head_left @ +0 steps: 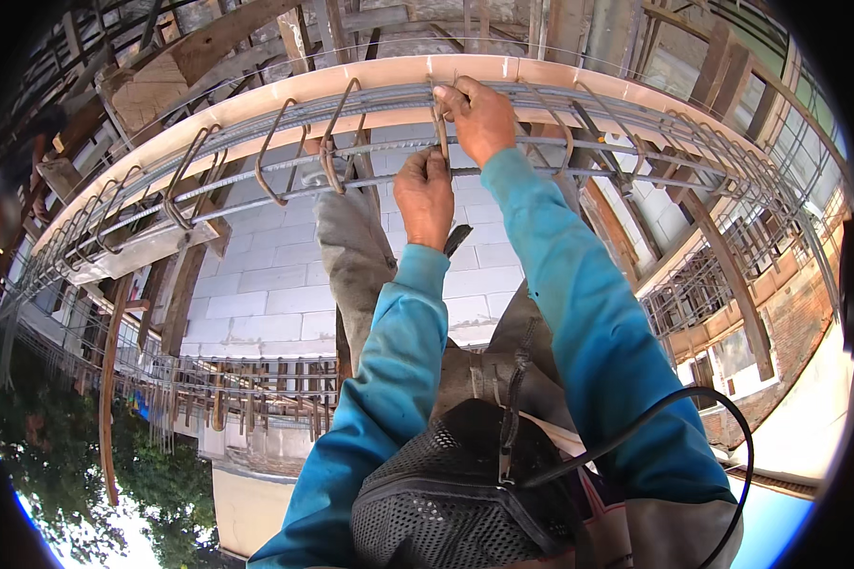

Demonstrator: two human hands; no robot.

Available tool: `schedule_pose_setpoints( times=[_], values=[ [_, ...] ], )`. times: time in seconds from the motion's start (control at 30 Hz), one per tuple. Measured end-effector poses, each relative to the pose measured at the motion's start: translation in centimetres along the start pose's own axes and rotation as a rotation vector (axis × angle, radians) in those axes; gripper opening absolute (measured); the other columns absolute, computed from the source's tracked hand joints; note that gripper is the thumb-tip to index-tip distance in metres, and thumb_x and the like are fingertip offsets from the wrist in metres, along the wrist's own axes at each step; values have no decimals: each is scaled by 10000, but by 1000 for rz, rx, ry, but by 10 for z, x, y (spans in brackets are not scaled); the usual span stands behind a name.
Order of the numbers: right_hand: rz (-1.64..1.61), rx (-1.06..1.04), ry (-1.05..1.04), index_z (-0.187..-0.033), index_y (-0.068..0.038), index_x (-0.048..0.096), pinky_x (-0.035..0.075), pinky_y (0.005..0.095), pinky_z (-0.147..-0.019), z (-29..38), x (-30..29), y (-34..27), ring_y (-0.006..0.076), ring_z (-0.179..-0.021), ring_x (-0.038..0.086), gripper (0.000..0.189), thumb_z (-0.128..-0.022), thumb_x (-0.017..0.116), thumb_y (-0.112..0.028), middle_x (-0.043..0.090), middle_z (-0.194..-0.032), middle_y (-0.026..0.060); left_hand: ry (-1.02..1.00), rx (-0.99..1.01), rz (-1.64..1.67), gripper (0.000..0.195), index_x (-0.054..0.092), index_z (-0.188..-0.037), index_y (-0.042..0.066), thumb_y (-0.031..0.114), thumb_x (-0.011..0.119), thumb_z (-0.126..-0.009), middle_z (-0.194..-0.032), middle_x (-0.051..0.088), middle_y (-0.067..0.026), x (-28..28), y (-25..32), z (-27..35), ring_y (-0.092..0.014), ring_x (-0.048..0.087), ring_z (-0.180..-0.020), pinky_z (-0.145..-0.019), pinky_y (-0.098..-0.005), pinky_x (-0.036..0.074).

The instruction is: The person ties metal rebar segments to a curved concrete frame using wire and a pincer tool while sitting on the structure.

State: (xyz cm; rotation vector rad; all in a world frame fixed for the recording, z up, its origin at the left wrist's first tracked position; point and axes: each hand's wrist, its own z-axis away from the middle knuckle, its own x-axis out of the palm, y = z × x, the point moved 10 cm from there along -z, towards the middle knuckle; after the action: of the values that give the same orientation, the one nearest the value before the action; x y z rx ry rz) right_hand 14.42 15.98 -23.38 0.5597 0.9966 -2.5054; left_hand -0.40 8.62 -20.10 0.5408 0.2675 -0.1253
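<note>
A long cage of ribbed steel rebar (370, 148) runs across the view in front of me, ringed by several bent steel stirrups (265, 160). Between both hands is one rusty stirrup (440, 128) that stands across the bars. My right hand (480, 117) pinches its far end, beside the bundled far bars. With thumb and fingers, my left hand (425, 195) grips the near end close to the two near bars. The fingers hide the stirrup's ends, so whether tie wire is there cannot be seen.
Behind the far bars runs a timber formwork board (391, 69). A dark hand tool (589, 122) rests among the bars on the right. Below lies a pale block wall (256, 284). Wooden props (726, 263) stand around, and a black cable (683, 392) loops past my right sleeve.
</note>
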Motion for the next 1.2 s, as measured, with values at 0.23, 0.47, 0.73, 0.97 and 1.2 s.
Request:
schedule_pose_setpoints(
  times=[0.23,0.47,0.73,0.97,1.2],
  values=[
    [-239,113,16,-923,-1,641,505,349,-634,10,-10,3,226,-643,653,244,-896,600,-240,676,-702,111,-88,-133,244,334,628,-919,-74,260,634,-909,-686,559,-22,14,-9,-5,-98,454,-586,-519,-262,394],
    [-266,135,26,-939,-13,646,507,337,-623,11,-13,0,211,-661,664,219,-894,603,-223,682,-715,114,-95,-101,-2,352,639,-887,-67,266,547,-950,-704,573,-91,16,-5,-6,-170,497,-645,-611,-331,432],
    [-18,-87,168,-863,-19,663,486,328,-640,52,-41,-16,198,-685,627,226,-897,616,-238,674,-757,99,-36,-24,-114,323,670,-870,-39,253,551,-937,-754,604,-121,9,-10,-12,-203,547,-705,-661,-357,440],
    [-640,315,263,-920,-24,667,471,300,-583,111,-10,52,136,-746,586,243,-916,607,-260,668,-840,69,-121,-109,19,324,666,-846,-49,254,584,-923,-728,605,-91,12,-4,-5,-169,590,-661,-608,-335,450],
    [-720,737,-126,-936,-7,681,381,228,-470,103,27,74,99,-509,429,246,-900,624,-244,664,-724,65,-79,-86,-59,418,662,-825,-70,329,581,-918,-742,643,-134,10,2,-8,-219,635,-711,-654,-360,477]
  ],
)
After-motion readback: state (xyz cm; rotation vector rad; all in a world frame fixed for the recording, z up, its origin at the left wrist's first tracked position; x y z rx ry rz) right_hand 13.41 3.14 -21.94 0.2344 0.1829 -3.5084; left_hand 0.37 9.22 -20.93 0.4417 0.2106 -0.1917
